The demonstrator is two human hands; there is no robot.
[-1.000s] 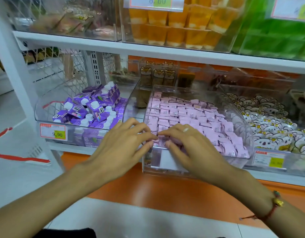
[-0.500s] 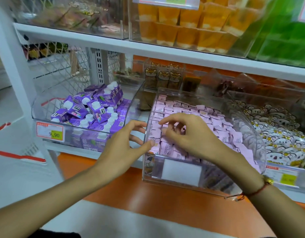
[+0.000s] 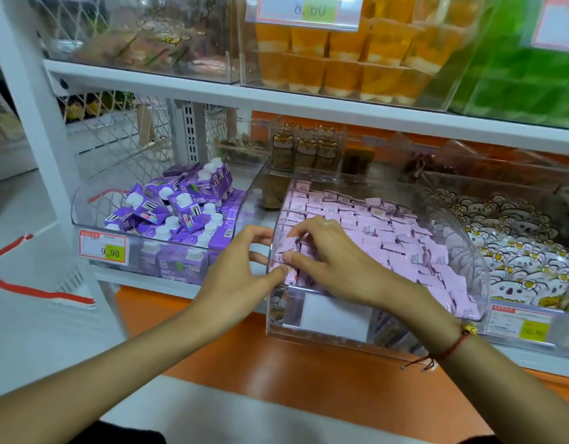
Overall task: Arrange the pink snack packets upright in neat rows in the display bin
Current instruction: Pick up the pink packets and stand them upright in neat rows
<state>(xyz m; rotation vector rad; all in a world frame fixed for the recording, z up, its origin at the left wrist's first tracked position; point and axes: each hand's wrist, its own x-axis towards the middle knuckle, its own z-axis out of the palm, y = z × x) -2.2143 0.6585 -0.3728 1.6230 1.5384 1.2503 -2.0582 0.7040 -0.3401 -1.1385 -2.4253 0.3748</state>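
Note:
Pink snack packets [image 3: 389, 232] fill a clear display bin [image 3: 286, 318] on the lower shelf, most standing in rows, with the ones at the front left uneven. My right hand [image 3: 337, 261] reaches over the front rim into that front left corner. Its fingers are curled and pinch a few packets between forefinger and thumb. My left hand [image 3: 235, 280] is at the bin's left front corner. Its thumb tip touches the packets by the rim, and its loosely spread fingers lie along the outside of the left wall.
A clear bin of purple drink cartons [image 3: 180, 213] stands to the left with a 9.90 price tag [image 3: 104, 249]. White cartoon packets [image 3: 517, 251] fill the bin on the right. Orange jelly cups [image 3: 341, 59] sit on the shelf above. An orange ledge [image 3: 276, 363] runs below.
Both hands lay flat on the front packets a second ago. My right hand has since curled onto packets in the front left corner, and my left has slid to the bin's left wall.

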